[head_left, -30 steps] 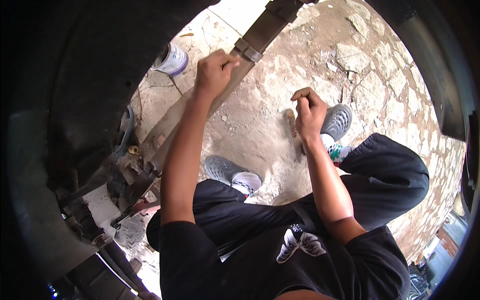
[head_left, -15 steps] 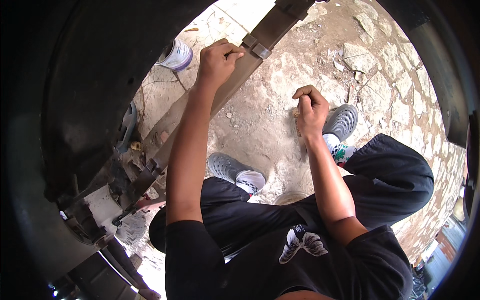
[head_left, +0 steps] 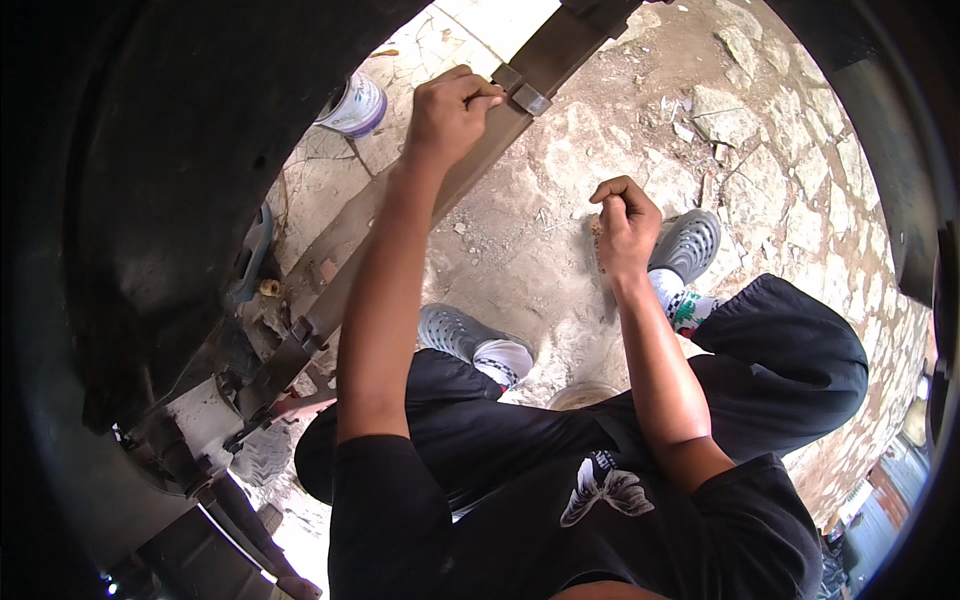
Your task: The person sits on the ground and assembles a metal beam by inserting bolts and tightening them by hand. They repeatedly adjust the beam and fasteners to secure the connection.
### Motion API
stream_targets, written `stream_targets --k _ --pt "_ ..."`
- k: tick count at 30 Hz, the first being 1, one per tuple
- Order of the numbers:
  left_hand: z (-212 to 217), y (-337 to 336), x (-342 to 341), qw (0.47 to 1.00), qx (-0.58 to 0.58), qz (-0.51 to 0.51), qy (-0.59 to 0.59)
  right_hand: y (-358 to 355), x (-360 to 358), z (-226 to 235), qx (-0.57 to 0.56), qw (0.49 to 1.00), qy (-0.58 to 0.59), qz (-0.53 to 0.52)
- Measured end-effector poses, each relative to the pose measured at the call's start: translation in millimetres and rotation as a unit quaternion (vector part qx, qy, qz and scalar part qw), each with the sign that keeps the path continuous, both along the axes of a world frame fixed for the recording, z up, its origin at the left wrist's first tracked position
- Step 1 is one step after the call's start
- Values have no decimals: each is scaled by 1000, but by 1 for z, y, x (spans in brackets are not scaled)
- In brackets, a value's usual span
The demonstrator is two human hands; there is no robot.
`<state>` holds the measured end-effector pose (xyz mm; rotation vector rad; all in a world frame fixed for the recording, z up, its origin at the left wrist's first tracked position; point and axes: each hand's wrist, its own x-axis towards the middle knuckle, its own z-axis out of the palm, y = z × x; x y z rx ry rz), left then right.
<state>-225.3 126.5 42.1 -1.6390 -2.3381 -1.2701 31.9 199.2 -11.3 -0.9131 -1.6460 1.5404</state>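
Note:
A long brown metal bar that looks like a vehicle's leaf spring [head_left: 470,180] runs slantwise from lower left to the top. Around it, near its upper part, sits a metal clip [head_left: 530,98]. My left hand [head_left: 450,112] is at the bar just left of this clip, thumb and bent fingers pinched together. Whatever lies between those fingertips is too small or hidden to make out. Over the ground to the right, my right hand [head_left: 627,225] is apart from the bar, its fingers curled closed. Its palm is hidden, so I cannot tell what it holds.
Dark vehicle panels [head_left: 160,220] close in on the left, with metal joints [head_left: 190,430] lower down. A white and purple bucket [head_left: 358,108] stands beyond the bar. Stones [head_left: 725,115] lie at the upper right. My grey clogs [head_left: 690,245] rest on dusty ground.
My left hand has shifted slightly up and to the right, turning a little beside the clip. My right hand keeps nearly the same place and closed shape.

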Motion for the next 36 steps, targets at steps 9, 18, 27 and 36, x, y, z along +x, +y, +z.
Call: stream_targets --k 9,18,27,36 --pt "-7 -72 -9 998 -56 2 9 2 0 -3 10 1000 10 -10" --pt "5 -5 -3 1000 -16 16 7 -9 -8 14 27 999 14 10" --pt "-4 -56 2 998 -65 15 -21 -10 -6 10 44 999 2 -5" --pt "7 -23 -6 996 -79 18 -29 -14 -16 14 9 1000 28 1"
